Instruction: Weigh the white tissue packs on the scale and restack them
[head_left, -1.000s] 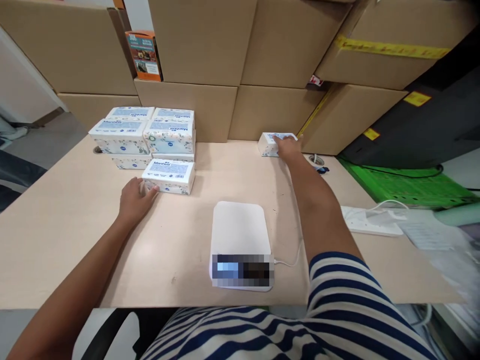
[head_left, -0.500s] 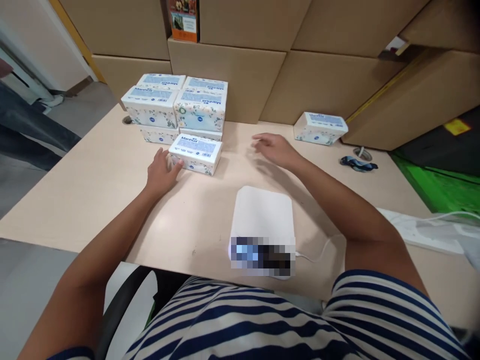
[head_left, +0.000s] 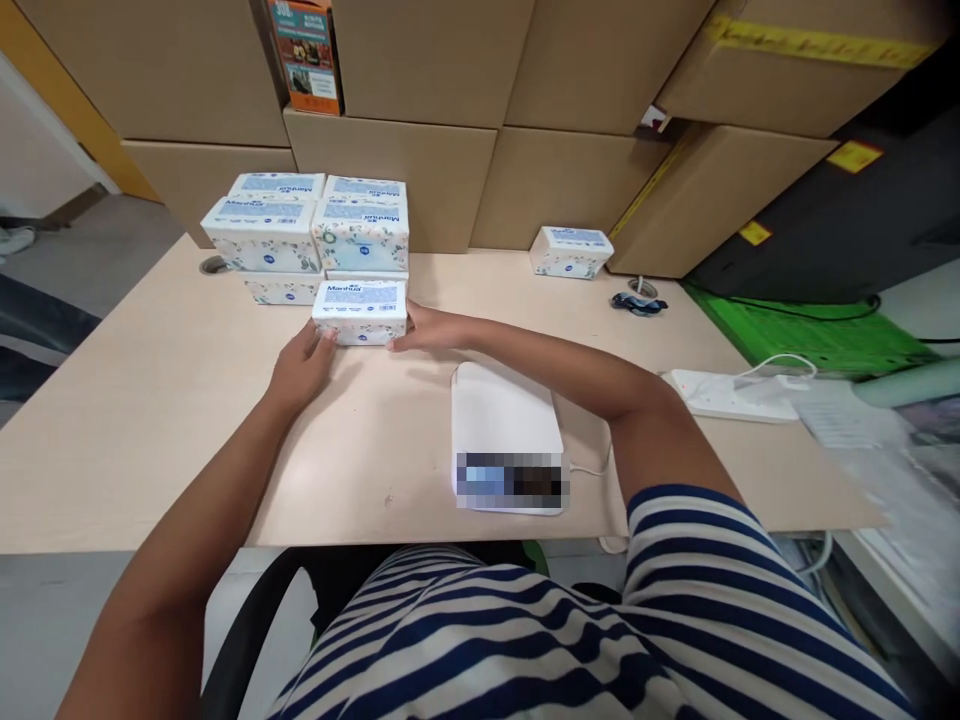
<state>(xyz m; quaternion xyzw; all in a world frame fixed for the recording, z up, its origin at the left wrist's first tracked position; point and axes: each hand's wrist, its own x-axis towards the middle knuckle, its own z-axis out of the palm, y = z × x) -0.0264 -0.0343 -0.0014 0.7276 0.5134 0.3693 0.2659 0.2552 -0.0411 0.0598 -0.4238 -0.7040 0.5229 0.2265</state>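
A white and blue tissue pack (head_left: 361, 310) with a floral side sits on the table in front of a stack of similar tissue packs (head_left: 274, 240). My left hand (head_left: 300, 362) grips its left end, thumb on the front face. At the right end my right hand (head_left: 421, 328) holds it, thumb near the front lower corner and the other fingers hidden behind. Another tissue pack (head_left: 571, 252) stands alone at the back right. Below my right forearm lies a white flat device (head_left: 504, 410) with a blurred-out display.
Cardboard boxes (head_left: 409, 180) line the table's back edge. A dark patterned strap-like item (head_left: 637, 305) lies near a cable hole. To the right are a white power strip (head_left: 735, 397) and a green surface (head_left: 780, 325). The wooden table (head_left: 187, 430) ends close to my body.
My right hand has moved left onto the tissue pack's right end. The pack sits straighter, against the stack's front. The view has shifted to the right.
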